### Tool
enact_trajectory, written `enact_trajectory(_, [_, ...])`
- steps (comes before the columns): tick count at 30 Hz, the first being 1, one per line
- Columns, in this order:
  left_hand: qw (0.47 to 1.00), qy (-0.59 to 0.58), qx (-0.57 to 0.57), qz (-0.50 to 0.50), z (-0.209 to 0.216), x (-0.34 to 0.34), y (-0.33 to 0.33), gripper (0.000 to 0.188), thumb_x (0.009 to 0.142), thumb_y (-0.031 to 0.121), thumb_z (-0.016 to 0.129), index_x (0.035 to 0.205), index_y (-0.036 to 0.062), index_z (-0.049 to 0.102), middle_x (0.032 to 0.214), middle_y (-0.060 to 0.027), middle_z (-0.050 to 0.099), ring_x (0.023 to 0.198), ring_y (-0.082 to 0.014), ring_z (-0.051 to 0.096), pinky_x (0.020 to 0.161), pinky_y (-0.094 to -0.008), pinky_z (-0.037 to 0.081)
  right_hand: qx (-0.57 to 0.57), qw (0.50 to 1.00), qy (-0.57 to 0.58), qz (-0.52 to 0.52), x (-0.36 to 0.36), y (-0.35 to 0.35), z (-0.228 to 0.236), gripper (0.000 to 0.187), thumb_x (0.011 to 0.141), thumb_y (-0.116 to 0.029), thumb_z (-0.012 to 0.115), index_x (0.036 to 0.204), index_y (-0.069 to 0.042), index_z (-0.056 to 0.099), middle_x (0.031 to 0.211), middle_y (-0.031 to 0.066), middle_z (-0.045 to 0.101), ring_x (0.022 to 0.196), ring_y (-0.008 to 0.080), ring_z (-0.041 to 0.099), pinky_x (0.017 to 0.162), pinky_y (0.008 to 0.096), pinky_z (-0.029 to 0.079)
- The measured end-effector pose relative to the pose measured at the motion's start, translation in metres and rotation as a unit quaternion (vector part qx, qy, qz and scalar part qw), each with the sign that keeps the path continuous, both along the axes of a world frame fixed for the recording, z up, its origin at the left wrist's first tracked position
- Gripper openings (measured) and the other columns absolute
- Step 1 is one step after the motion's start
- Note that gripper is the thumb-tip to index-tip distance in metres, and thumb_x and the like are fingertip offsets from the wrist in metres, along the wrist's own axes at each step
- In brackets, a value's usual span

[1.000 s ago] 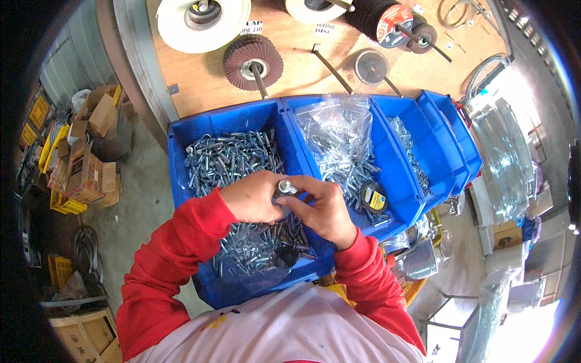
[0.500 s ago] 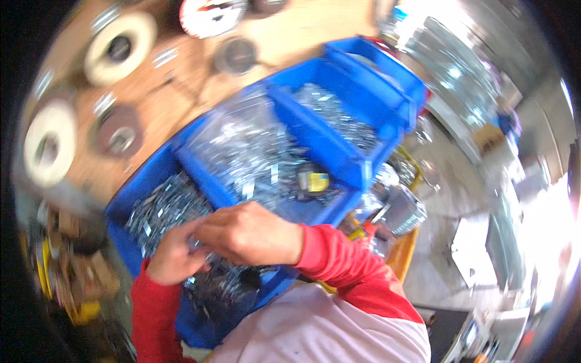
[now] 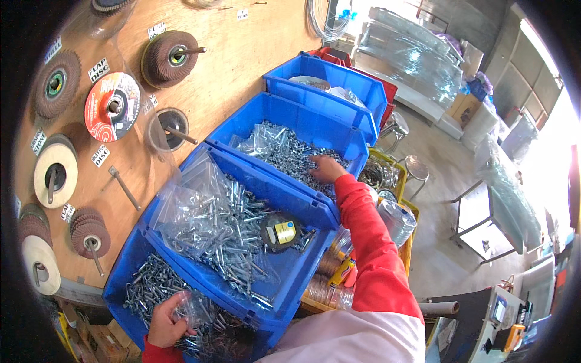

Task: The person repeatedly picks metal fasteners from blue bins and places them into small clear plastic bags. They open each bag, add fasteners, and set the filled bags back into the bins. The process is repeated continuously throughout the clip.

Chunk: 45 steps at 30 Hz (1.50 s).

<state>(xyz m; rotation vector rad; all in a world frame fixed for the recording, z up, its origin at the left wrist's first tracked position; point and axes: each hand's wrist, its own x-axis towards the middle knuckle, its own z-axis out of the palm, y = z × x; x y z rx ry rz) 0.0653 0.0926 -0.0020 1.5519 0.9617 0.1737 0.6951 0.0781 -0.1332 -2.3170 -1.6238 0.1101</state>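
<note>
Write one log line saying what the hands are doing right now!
left hand: holds clear bag over nearest bolt bin | right hand: reaches into screws in third bin | middle bin: bagged bolts

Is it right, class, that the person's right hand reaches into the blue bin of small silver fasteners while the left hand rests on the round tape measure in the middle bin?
Not quite. In the head view the left hand is in the nearest blue bin, on a clear plastic bag among bolts. The round tape measure lies untouched. The right hand does reach into the bin of small silver fasteners.
</note>
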Motion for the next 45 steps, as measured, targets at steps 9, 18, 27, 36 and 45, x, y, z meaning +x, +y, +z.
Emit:
enact_trajectory(9, [1.000, -0.011, 0.014, 0.012, 0.002, -0.003, -0.002, 0.062, 0.081, -0.014, 0.050, 0.142, -0.0071, 0.051, 0.128, -0.0202, 0.066, 0.071, -0.0211, 0.075, 0.054, -0.0271, 0.060, -0.088, 0.996, -0.018, -0.008, -0.032, 0.002, -0.008, 0.027, 0.081, -0.016, 0.072, 0.104, -0.002, 0.069, 0.104, 0.0255, 0.074, 0.101, 0.0444, 0.071, 0.087, 0.0527, 0.059])
enact_trajectory(18, [1.000, -0.004, 0.022, -0.006, 0.009, -0.004, -0.005, 0.059, 0.083, -0.013, 0.051, 0.141, -0.0080, 0.052, 0.123, -0.0198, 0.069, 0.069, -0.0204, 0.075, 0.056, -0.0270, 0.060, 0.227, 0.801, 0.547, -0.094, -0.016, -0.044, 0.005, 0.020, 0.091, -0.019, 0.067, 0.102, -0.003, 0.070, 0.087, 0.0061, 0.071, 0.082, 0.0130, 0.068, 0.066, 0.0311, 0.056])
enact_trajectory(27, [0.999, -0.001, 0.030, -0.024, 0.002, -0.005, -0.001, 0.062, 0.083, -0.013, 0.051, 0.145, -0.0070, 0.049, 0.127, -0.0233, 0.067, 0.068, -0.0238, 0.076, 0.052, -0.0272, 0.057, 0.016, 0.992, 0.124, 0.031, -0.040, -0.005, -0.019, 0.040, 0.095, -0.032, 0.061, 0.119, 0.000, 0.060, 0.111, 0.0317, 0.070, 0.105, 0.0453, 0.070, 0.087, 0.0551, 0.056])
enact_trajectory(36, [1.000, -0.001, 0.019, -0.012, 0.000, -0.011, 0.000, 0.064, 0.082, -0.011, 0.050, 0.146, -0.0066, 0.048, 0.127, -0.0218, 0.068, 0.064, -0.0226, 0.073, 0.052, -0.0295, 0.058, -0.036, 0.989, 0.140, 0.001, -0.039, -0.013, -0.018, 0.040, 0.100, -0.037, 0.057, 0.111, 0.001, 0.063, 0.109, 0.0354, 0.070, 0.103, 0.0515, 0.069, 0.089, 0.0612, 0.052])
enact_trajectory(45, [0.999, -0.008, 0.038, -0.010, -0.006, -0.016, 0.003, 0.064, 0.082, -0.008, 0.052, 0.145, -0.0077, 0.048, 0.126, -0.0227, 0.069, 0.062, -0.0225, 0.072, 0.050, -0.0287, 0.057, 0.417, 0.417, 0.807, 0.037, -0.004, -0.052, -0.006, 0.024, 0.109, -0.035, 0.051, 0.100, -0.015, 0.059, 0.084, 0.0074, 0.065, 0.061, 0.0170, 0.058, 0.046, 0.0257, 0.044])
